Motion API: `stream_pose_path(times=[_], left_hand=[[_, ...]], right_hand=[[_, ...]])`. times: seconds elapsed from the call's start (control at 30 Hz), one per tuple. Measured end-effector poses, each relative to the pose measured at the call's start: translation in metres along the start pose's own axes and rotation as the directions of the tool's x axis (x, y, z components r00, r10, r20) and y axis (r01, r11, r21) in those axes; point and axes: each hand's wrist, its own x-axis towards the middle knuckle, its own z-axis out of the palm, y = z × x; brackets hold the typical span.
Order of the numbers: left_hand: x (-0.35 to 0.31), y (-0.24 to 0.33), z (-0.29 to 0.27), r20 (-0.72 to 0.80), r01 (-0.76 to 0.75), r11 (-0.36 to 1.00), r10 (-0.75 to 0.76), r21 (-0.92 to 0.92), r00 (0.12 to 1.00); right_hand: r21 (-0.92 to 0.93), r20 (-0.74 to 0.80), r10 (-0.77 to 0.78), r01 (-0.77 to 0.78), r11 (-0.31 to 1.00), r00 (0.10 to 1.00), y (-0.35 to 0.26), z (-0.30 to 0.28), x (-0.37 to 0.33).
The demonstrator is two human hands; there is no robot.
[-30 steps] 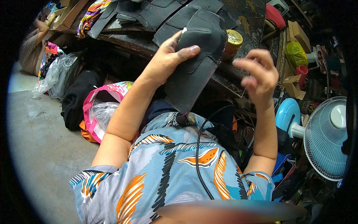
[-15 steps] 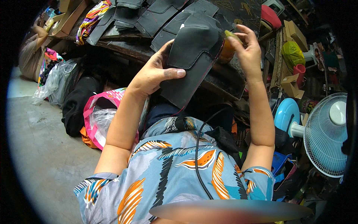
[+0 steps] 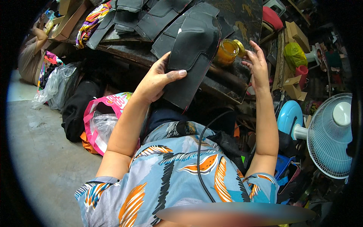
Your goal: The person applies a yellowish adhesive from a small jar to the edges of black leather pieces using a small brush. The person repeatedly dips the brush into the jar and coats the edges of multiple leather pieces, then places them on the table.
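Observation:
My left hand [image 3: 157, 77] is closed on a black, leather-like panel [image 3: 193, 49] with a curved stitched seam and reddish thread along its edge. Its thumb lies across the front while the other fingers go behind. To the right, a glass jar [image 3: 225, 56] of orange-yellow contents stands on the dark table. A yellowish round piece [image 3: 239, 48], like a lid, sits at the jar's rim. My right hand [image 3: 258, 68] has its thumb and fingertips against this piece, with the index finger raised. The exact grip is partly hidden.
Several similar black panels [image 3: 151, 22] are piled on the dark table [image 3: 223, 81]. A pink bag [image 3: 90, 121] lies by my left arm. To the right stands a white-blue fan [image 3: 331, 132]. Another person [image 3: 28, 60] sits at the far left.
My right hand has moved away from the panel's right edge to beside the jar, with the yellowish piece now at the jar's rim. The panel has shifted slightly left, uncovering the jar.

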Motion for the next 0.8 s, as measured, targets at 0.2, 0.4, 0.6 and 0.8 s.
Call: stream_pose_path(times=[0.2,0.4,0.6,0.8], left_hand=[[0.001,0.001,-0.001,-0.031,-0.011,1.000,0.011,0.002,0.999],[-0.003,0.006,0.000,0.017,-0.082,0.997,0.082,-0.018,0.997],[-0.004,0.004,0.008,0.011,-0.095,0.994,0.096,-0.045,0.995],[0.004,0.008,0.019,0.029,-0.150,0.989,0.149,0.007,0.988]], right_hand=[[-0.635,0.247,-0.628,0.613,0.470,0.738,-0.027,0.002,-0.007],[-0.829,0.486,-0.585,0.554,-0.074,0.650,-0.039,0.017,0.000],[-0.840,0.442,-0.648,0.540,-0.056,0.621,-0.044,0.016,-0.005],[-0.820,0.452,-0.597,0.572,0.014,0.662,-0.053,0.010,-0.024]])
